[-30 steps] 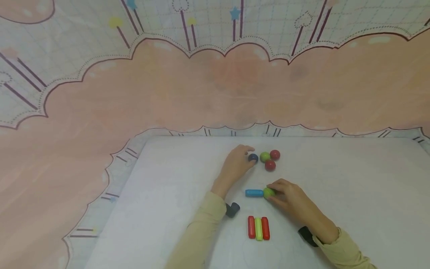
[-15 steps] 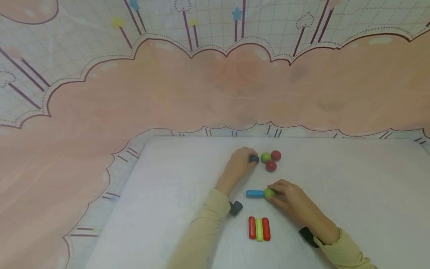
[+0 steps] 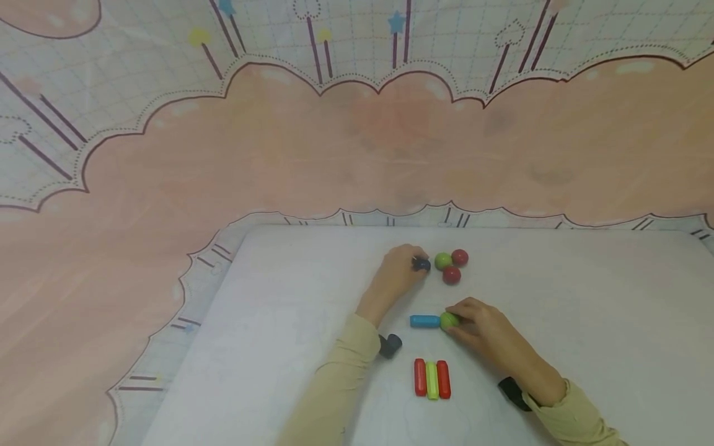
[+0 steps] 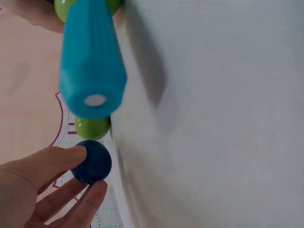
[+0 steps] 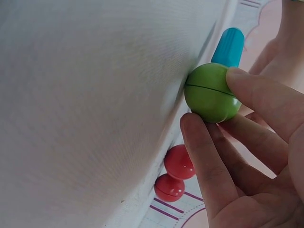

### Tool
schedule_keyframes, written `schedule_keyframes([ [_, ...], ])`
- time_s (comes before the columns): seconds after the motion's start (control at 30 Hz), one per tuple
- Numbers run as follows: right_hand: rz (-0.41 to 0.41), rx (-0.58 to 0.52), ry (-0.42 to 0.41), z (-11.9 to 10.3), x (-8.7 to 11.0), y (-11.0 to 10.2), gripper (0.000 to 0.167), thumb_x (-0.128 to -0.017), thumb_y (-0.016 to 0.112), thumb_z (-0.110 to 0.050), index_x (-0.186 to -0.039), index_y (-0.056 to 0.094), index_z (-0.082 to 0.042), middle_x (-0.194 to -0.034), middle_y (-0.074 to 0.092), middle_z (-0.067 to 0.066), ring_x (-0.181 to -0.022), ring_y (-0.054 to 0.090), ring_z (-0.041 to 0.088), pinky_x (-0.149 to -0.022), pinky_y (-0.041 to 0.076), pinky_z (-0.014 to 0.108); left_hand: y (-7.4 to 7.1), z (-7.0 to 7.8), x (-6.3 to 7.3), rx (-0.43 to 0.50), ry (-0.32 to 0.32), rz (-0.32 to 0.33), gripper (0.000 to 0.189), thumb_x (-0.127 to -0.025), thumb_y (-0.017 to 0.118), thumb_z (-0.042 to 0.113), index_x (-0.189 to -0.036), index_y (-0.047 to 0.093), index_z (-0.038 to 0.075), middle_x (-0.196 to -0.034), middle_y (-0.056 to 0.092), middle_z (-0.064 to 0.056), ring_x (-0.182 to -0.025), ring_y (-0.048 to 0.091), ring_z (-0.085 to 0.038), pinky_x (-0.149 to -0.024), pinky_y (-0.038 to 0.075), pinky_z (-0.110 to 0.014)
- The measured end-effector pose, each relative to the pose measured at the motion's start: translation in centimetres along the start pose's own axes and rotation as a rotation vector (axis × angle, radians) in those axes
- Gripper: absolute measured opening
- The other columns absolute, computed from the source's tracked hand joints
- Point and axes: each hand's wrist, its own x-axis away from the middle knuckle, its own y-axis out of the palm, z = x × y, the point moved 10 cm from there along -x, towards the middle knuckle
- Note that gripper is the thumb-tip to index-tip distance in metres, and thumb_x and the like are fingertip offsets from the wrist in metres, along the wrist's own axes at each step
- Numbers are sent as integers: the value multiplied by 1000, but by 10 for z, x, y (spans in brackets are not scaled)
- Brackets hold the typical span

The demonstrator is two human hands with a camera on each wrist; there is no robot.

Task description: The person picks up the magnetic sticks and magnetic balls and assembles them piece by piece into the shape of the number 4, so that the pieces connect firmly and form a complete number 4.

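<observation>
At the far side of the white table, my left hand [image 3: 393,279] pinches a dark blue ball [image 4: 95,164] between thumb and fingertips. Nearer to me, my right hand [image 3: 491,331] holds a green ball [image 5: 209,95] with a seam line round it, thumb on one side and fingers on the other. This green ball meets the right end of a blue ribbed stick [image 3: 425,321], which lies sideways; whether they are joined cannot be told. Close to the right of the dark blue ball are another green ball [image 3: 443,261] and two red balls [image 3: 452,275].
Two red sticks [image 3: 420,377] with a yellow-green stick [image 3: 432,380] between them lie side by side on the white table [image 3: 586,310], nearest to me. Behind the table hangs a patterned cloth [image 3: 334,142]. Dark devices [image 3: 390,345] sit at both wrists.
My left fingers, spread around the dark blue ball a second ago, have closed onto it. The right hand stays on the green ball. The head view has shifted slightly.
</observation>
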Motion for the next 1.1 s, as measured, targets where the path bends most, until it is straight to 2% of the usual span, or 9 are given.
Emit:
schedule_keyframes([
  [0.23, 8, -11, -12, -1, 1, -1, 32, -84, 78, -13, -114, 72, -4, -106, 69, 5, -95, 66, 20, -87, 58, 41, -7, -4, 4, 1, -13, 2, 29, -92, 70, 17, -122, 67, 15, -123, 66, -2, -118, 60, -18, -103, 48, -32],
  [0.6, 6, -12, -2, 1, 1, -1, 32, -85, 78, -14, -115, 71, -5, -106, 69, 4, -97, 66, 20, -87, 58, 40, -12, -10, 17, 72, -8, -8, 29, -93, 69, 18, -122, 66, 14, -119, 67, -3, -109, 63, -18, -96, 52, -31],
  [1.1, 0, -11, -4, 0, 0, -1, 33, -84, 79, -14, -115, 72, -4, -107, 70, 5, -97, 66, 20, -87, 58, 41, -18, -26, 36, 177, -29, -25, 30, -90, 73, 16, -119, 68, 13, -116, 69, -4, -106, 66, -19, -91, 55, -31],
])
